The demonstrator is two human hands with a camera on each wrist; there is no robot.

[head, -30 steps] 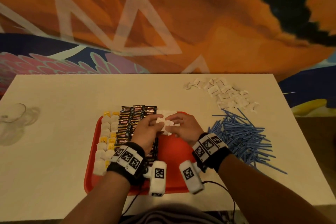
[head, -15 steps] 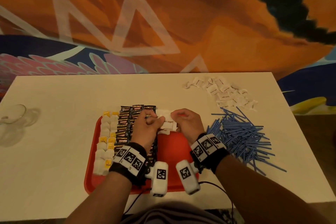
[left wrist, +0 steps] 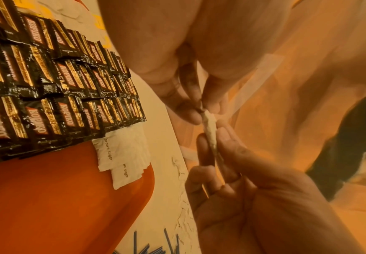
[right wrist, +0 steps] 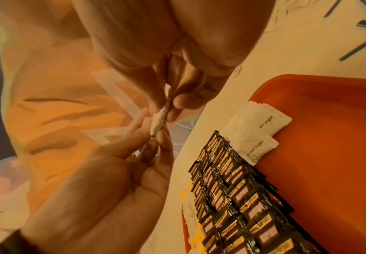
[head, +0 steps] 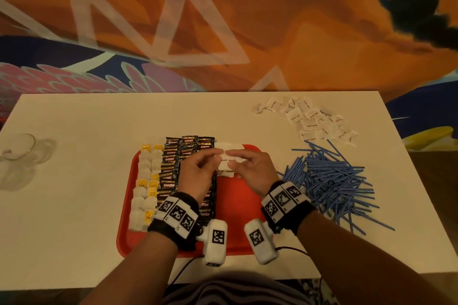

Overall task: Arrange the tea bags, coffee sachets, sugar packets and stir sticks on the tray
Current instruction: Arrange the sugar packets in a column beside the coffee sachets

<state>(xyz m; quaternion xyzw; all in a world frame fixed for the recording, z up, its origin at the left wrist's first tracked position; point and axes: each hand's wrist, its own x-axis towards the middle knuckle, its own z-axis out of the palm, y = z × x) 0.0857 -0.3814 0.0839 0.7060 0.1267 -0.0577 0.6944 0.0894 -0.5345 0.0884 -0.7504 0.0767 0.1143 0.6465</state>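
Sugar packet (head: 228,159): now lifted clear of the tray (head: 238,195), pinched edge-on between left hand (head: 198,171) and right hand (head: 250,168); earlier the hands press low at the tray's far end. Hands: raised, thumbs meeting over the packet. Row of laid sugar packets (left wrist: 121,154): now uncovered.

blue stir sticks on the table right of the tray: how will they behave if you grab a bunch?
The blue stir sticks look thin, straight and stiff, so probably light. They lie crisscrossed in a loose pile, so a grabbed bunch would likely splay and shed a few. If round, strays could roll across the table.
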